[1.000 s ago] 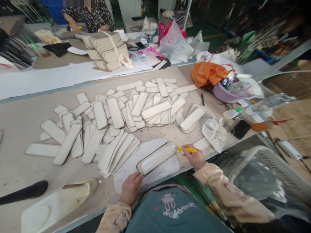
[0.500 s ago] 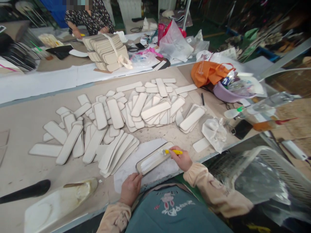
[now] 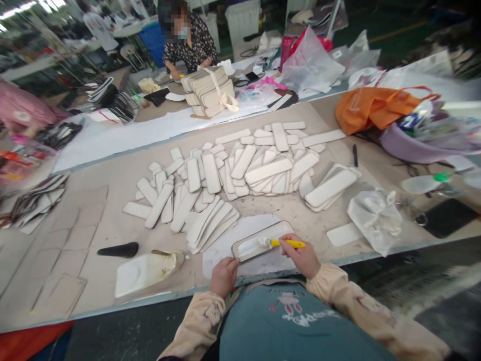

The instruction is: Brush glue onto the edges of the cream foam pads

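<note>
Right hand (image 3: 305, 256) is wrapped round the yellow brush (image 3: 277, 242), tip over the panel (image 3: 267, 233), which lies on paper (image 3: 215, 254) at the table's (image 3: 270, 206) near edge; left hand (image 3: 224, 277), fingers bent, touches the panel's left end, pinch or press can't tell. A hard stroke could swivel the panel; an overloaded brush could smear white paste (image 3: 246, 247) over its rim.

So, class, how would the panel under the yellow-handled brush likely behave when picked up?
The panel is probably fairly stiff, since it lies flat with straight, even edges. It looks thin, so it may be light for its size. The white coating looks wet, so that face could feel slippery or tacky; the left hand touches only one end.
</note>
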`<state>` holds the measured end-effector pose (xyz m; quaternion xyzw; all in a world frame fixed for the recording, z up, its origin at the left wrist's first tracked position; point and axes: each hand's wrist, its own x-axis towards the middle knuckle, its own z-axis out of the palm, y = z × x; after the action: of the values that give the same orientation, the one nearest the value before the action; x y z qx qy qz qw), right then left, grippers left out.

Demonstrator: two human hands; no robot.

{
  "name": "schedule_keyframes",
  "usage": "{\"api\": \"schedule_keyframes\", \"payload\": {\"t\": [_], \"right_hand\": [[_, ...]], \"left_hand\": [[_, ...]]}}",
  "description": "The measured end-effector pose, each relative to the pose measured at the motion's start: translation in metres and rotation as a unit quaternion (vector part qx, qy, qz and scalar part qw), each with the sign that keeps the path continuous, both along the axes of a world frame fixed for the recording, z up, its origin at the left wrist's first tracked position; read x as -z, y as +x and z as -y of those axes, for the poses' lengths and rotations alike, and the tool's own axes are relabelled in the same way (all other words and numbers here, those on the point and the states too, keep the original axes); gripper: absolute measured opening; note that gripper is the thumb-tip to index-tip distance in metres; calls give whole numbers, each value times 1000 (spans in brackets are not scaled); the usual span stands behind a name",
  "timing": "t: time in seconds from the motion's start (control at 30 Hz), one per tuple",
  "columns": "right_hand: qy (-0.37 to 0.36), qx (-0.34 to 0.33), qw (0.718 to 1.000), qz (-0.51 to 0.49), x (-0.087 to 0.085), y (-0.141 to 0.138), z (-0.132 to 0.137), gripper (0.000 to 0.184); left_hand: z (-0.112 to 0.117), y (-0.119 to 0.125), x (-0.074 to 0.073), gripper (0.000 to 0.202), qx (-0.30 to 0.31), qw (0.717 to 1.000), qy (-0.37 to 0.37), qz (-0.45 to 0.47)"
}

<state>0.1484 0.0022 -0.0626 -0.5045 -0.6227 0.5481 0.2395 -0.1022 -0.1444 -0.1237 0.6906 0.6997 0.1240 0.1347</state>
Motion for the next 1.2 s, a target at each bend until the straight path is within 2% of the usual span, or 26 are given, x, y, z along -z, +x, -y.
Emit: {"api": "schedule_keyframes", "payload": {"t": [0.13,0.23,0.4,0.53,0.7,0.9,1.0,1.2], "right_hand": [[-22,-81,995,-58,6,-33,14,28],[-15,-113,991,-65,11,-56,16,25],[20,-138,990,-21,20,-67,9,24],[33,-104,994,9,22,-42,-4,26],[31,-40,999,5,13,-6,-16,27],[-4,-106,994,-38,16,-14,-1,26],[-1,-91,995,-27,21,-6,-3,26],[33,11,998,51,21,55,-38,31]], "left_hand": [[1,4,2,25,-21,1000,9,-9],[0,9,-1,26,-34,999,-5,-9],[-2,14,-6,28,-53,998,-38,-14],[-4,16,-9,27,-63,997,-50,-23],[-4,17,-10,26,-69,996,-44,-23],[-3,17,-9,25,-70,996,-34,-33],[-5,19,-12,25,-71,995,-44,-51],[-8,20,-17,26,-63,995,-58,-49]]}}
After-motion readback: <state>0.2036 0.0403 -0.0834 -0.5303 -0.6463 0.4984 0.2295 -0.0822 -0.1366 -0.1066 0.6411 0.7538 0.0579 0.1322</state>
